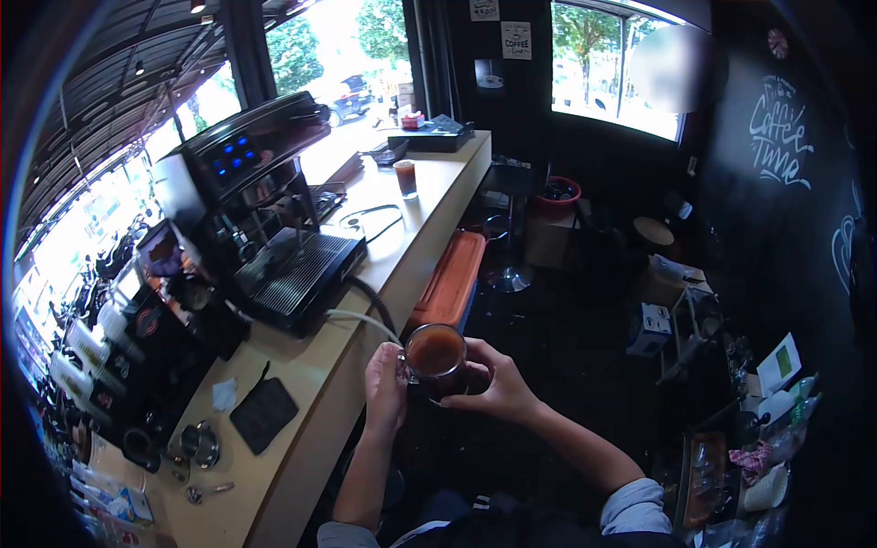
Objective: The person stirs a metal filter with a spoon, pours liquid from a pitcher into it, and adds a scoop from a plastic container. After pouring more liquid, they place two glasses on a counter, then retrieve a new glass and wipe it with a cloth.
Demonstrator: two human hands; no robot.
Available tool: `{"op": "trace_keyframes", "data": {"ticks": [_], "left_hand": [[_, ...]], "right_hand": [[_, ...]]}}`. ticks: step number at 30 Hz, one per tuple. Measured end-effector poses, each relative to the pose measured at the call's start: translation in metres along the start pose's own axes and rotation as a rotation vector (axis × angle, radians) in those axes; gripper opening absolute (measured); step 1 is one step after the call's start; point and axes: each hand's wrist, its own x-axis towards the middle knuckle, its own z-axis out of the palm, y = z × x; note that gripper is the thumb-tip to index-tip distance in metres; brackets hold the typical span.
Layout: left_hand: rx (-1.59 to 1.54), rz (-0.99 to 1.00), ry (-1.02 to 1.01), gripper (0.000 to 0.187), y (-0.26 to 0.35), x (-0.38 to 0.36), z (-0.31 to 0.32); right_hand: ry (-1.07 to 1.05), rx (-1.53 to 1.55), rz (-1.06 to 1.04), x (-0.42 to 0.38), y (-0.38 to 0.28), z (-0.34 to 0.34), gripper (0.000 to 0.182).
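Glass mug: standing near-upright between both hands
Left hand: gripping handle, nine o'clock
Right hand: cupping side, half-open, three o'clock

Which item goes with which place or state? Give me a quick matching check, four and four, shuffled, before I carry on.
1. Glass mug
2. Coffee machine
3. Black cloth
4. Orange lid

A. Showing blue lights
B. Beside the counter, below its top
C. Held by left hand and right hand
D. Lying flat on the counter

Pairs: 1-C, 2-A, 3-D, 4-B
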Motion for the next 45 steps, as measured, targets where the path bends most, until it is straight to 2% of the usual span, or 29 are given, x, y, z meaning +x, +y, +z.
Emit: {"op": "trace_keyframes", "data": {"ticks": [9, 13, 15, 17, 26, 35, 38, 42, 45], "left_hand": [[0.032, -0.010, 0.052, 0.022, -0.057, 0.121, 0.018], [0.020, 0.010, 0.044, 0.022, -0.080, 0.178, 0.012], [0.050, -0.002, 0.110, 0.022, -0.084, 0.205, 0.015], [0.055, 0.031, 0.095, 0.022, -0.095, 0.238, 0.010], [0.077, 0.177, 0.264, 0.022, -0.120, 0.357, -0.010], [0.149, 0.332, 0.502, 0.023, -0.141, 0.438, -0.026], [0.204, 0.413, 0.642, 0.024, -0.144, 0.462, -0.011], [0.231, 0.510, 0.810, 0.025, -0.162, 0.490, -0.021], [0.274, 0.561, 0.955, 0.027, -0.169, 0.512, -0.020]], "right_hand": [[0.043, -0.020, 0.077, 0.071, 0.071, -0.081, 0.081], [-0.001, -0.014, 0.053, 0.120, 0.111, -0.113, 0.082], [-0.029, -0.001, 0.042, 0.148, 0.132, -0.128, 0.082], [-0.063, -0.042, 0.031, 0.178, 0.149, -0.143, 0.083], [-0.202, 0.013, 0.014, 0.306, 0.218, -0.193, 0.082], [-0.267, 0.121, 0.039, 0.454, 0.322, -0.218, 0.082], [-0.309, 0.110, 0.048, 0.507, 0.359, -0.218, 0.088], [-0.354, 0.063, 0.039, 0.570, 0.413, -0.204, 0.095], [-0.375, 0.070, 0.027, 0.599, 0.427, -0.195, 0.095]]}}
